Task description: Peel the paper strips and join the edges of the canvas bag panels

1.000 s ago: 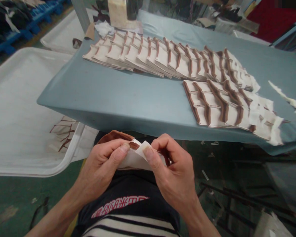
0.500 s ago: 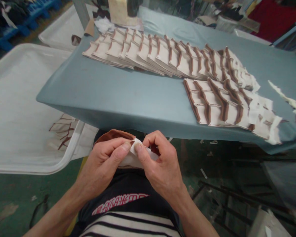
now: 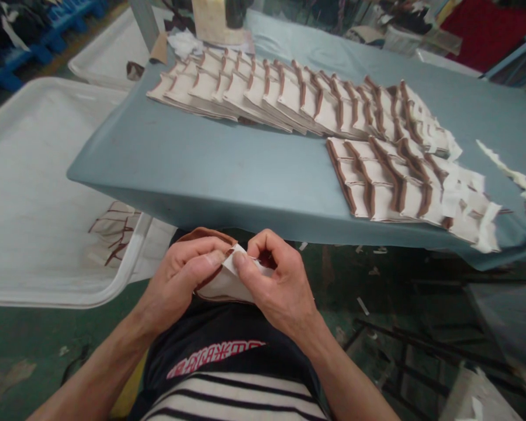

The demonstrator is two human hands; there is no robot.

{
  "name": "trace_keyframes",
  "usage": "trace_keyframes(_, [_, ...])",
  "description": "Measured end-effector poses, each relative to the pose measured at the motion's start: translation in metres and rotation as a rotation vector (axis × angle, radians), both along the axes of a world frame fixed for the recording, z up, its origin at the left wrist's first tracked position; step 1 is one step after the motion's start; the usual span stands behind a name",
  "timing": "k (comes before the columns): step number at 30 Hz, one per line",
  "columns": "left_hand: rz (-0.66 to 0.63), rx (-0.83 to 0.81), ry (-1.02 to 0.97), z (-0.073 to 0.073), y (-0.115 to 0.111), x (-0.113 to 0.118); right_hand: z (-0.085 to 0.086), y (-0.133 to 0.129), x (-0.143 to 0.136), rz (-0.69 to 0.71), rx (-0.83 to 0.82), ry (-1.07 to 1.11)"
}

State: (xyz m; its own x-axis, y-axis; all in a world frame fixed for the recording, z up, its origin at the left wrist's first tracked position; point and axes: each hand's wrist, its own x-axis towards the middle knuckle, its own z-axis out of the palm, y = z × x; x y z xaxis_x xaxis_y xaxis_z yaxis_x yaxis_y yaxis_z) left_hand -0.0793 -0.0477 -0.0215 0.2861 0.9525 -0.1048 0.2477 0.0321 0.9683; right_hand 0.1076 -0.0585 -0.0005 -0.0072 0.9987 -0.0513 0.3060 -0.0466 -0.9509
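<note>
A white and brown fabric piece is held over my lap, just below the table's near edge. My left hand pinches its brown edging between thumb and fingers. Close beside it, my right hand grips a small white flap of the same piece, thumb on top. The fingertips of both hands nearly meet at the flap. Parts of the piece are hidden behind my fingers.
A blue-covered table spans the view, bearing a long row of overlapping white and brown pieces and a shorter stack at its right. At left stands a large white tub with similar pieces inside.
Both hands have shifted slightly left with the fabric. More of its white underside shows between them, and the small white flap lies at a different angle.
</note>
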Motion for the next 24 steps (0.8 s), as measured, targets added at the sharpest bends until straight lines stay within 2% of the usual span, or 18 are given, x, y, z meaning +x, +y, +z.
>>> trace_keyframes(6, [0.016, 0.02, -0.122, 0.009, 0.001, 0.005, -0.002, -0.003, -0.001, -0.001, 0.021, 0.063])
trace_keyframes(12, [0.024, -0.014, -0.09, 0.016, -0.005, 0.009, -0.007, -0.005, -0.001, 0.037, 0.015, 0.153])
trace_keyframes(17, [0.079, -0.011, -0.07, 0.021, -0.01, 0.013, -0.011, -0.008, -0.001, 0.025, 0.028, 0.201])
trace_keyframes(24, [-0.008, 0.002, -0.023, 0.018, -0.012, 0.011, -0.016, -0.009, -0.002, 0.019, -0.067, 0.345])
